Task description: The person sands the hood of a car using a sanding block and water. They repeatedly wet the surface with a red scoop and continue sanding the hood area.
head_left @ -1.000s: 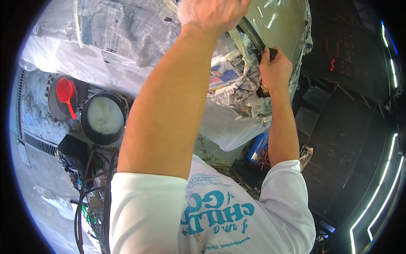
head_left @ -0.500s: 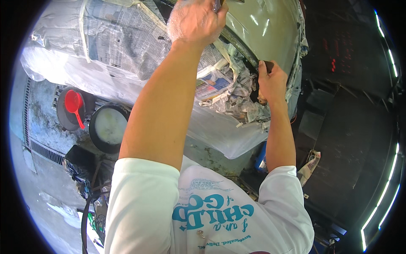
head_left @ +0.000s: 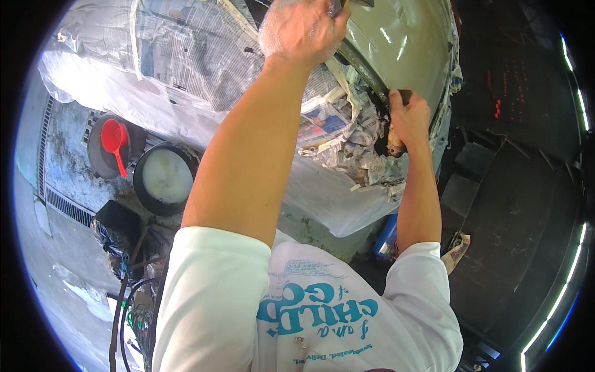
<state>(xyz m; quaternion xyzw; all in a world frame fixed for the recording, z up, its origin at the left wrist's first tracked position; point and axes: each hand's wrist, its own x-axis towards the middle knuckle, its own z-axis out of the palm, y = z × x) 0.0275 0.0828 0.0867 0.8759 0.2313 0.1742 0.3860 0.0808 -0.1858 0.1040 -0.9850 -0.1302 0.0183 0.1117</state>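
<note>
A glossy beige-olive car body panel [head_left: 403,37] curves away at the top, with a dark trim edge [head_left: 362,65] along its near side. My left hand [head_left: 302,31], wet with soap foam, is closed at the upper edge beside this trim. A dark grey piece shows at its fingertips, partly cut off by the picture's edge, so its kind is unclear. Farther down, at the panel's corner, my right hand [head_left: 410,118] pinches a small dark flat piece [head_left: 405,96] between thumb and fingers against the panel. Crumpled newspaper [head_left: 365,142] fills the opening beside that hand.
Newspaper sheets [head_left: 198,62] and clear plastic film [head_left: 136,105] mask the vehicle. On the floor at left are a black basin [head_left: 162,208] of cloudy water, a red dipper [head_left: 114,137] and a black plastic bag [head_left: 114,226]. A floor drain grate [head_left: 69,208] lies beyond; a dark wall stands right.
The whole view has shifted slightly, so everything sits a little farther right in it. Both hands keep nearly the same places on the panel.
</note>
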